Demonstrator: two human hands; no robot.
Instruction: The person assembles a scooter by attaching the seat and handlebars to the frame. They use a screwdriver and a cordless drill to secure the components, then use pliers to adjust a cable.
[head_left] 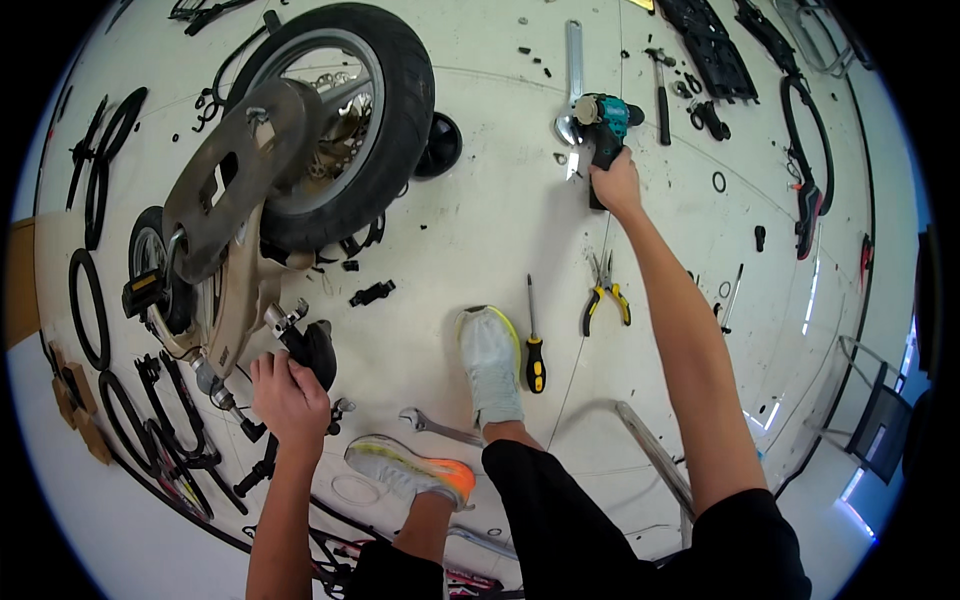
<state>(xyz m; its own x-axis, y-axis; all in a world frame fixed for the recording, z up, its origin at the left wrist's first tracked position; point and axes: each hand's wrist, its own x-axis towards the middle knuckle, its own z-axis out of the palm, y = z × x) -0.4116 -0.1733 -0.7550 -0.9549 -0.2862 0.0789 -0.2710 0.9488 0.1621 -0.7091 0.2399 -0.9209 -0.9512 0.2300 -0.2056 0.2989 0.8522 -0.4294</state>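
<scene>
My right hand point(615, 185) is closed around the black grip of a teal and black cordless drill point(607, 125), low over the pale floor. Under the drill lies a large silver adjustable wrench point(574, 65). My left hand point(290, 398) is closed, its fingers curled beside a black rounded part point(320, 355) with a silver metal fitting point(287, 322). What these fingers hold, if anything, is hidden. Just beyond that hand, a partly dismantled two-wheeler lies on its side, with a big tyre point(412, 95), a worn metal cover point(240, 170) and a beige frame point(235, 290).
A yellow-black screwdriver point(535, 350) and pliers point(604, 295) lie beside my shoe point(489, 360). Another wrench point(435, 427) is near my other foot. A hammer point(661, 95) and a black tray-like part point(708, 45) lie far right. Bicycle tyres point(90, 310) line the left; a metal bar point(655, 455) stands near my right arm.
</scene>
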